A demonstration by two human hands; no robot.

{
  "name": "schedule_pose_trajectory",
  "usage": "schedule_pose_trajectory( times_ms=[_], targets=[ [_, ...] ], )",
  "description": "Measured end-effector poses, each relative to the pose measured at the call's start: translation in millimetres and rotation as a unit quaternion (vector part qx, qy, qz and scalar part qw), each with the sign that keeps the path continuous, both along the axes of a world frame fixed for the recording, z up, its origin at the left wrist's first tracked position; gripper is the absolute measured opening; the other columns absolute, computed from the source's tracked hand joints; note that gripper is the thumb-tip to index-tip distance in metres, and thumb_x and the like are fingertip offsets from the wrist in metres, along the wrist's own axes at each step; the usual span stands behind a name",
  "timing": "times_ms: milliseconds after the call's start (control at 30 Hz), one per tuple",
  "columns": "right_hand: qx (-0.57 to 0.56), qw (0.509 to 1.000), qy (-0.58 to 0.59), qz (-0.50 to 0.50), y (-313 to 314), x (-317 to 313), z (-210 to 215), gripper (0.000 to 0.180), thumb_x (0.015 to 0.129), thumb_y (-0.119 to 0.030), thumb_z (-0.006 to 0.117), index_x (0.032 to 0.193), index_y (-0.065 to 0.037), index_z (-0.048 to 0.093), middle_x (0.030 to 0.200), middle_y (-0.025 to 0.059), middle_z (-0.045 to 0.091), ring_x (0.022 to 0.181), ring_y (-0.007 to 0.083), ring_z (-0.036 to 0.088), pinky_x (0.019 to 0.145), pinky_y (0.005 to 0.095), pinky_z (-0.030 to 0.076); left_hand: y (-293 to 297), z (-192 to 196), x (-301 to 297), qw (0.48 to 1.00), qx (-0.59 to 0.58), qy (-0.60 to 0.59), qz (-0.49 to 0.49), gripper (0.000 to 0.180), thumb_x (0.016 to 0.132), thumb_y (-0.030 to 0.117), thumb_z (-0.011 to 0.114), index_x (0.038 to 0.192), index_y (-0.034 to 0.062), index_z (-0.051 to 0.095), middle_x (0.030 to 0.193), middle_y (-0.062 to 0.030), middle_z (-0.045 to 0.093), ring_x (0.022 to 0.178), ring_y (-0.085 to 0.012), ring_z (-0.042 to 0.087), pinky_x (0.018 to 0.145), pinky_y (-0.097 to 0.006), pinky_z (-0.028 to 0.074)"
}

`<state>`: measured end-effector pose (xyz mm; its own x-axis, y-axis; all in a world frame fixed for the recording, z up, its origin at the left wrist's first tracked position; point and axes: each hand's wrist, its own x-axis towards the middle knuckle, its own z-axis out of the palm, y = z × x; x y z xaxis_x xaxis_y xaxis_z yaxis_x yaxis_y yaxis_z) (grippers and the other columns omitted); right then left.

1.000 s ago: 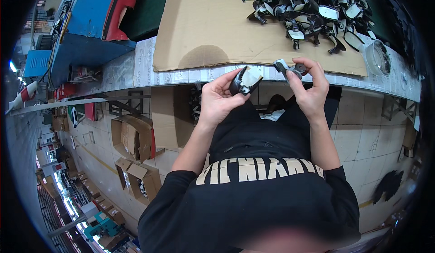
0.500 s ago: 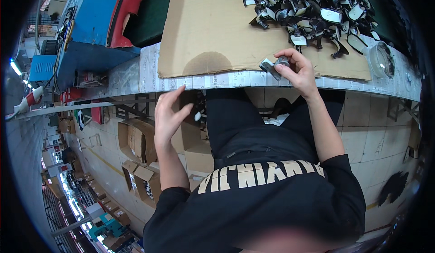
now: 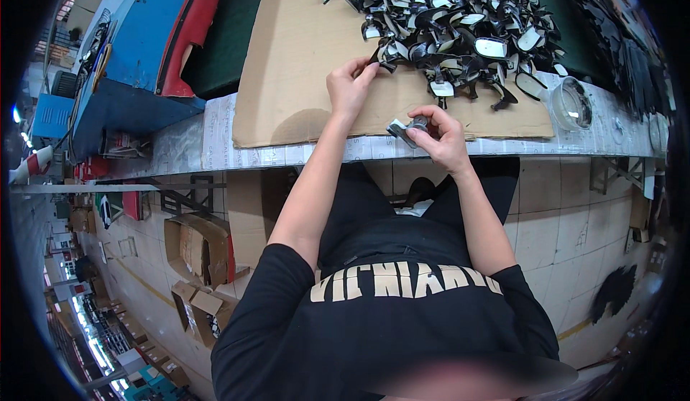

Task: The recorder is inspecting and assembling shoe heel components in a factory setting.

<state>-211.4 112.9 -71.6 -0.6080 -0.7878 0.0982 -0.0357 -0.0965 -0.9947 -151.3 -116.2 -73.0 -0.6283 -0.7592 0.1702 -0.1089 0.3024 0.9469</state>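
Observation:
My left hand (image 3: 349,90) is at the near-left edge of a pile of glossy black curved parts (image 3: 460,20) with pale oval faces. Its thumb and fingers pinch the edge of one black curved part (image 3: 386,65). My right hand (image 3: 444,142) is closed around a small dark grey piece (image 3: 404,132) with a pale top and a rounded end by the fingers; its exact kind I cannot make out. It is held just above the near edge of the cardboard sheet (image 3: 295,49) that lies under the pile.
A clear round dish (image 3: 573,104) stands right of the cardboard on the paper-covered table edge (image 3: 230,153). A blue machine housing (image 3: 147,34) with a red panel (image 3: 188,42) rises at the left. Cardboard boxes (image 3: 198,246) sit on the floor below left.
My left hand has moved from below the table edge up to the pile and closed on a black part. My right hand still holds the grey piece. The whole view has shifted slightly.

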Motion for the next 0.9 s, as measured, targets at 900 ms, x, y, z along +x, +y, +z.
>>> schedule_pose_trajectory(
  times_ms=[900],
  targets=[
    [-0.059,0.952,0.288,-0.079,27.7,59.8,89.8,0.035,0.074,0.0,0.082,0.108,-0.005,0.071,0.095,0.005,0.07,0.076,0.0171,0.058,0.063,0.0295,0.047,118.9,53.6,139.4,0.81,0.534,0.23,-0.079,0.034,0.095,0.01,0.066,0.127,-0.0017,0.064,0.108,-0.0086,0.075,0.093,-0.0138,0.072,0.085,-0.028,0.06]
  ],
)
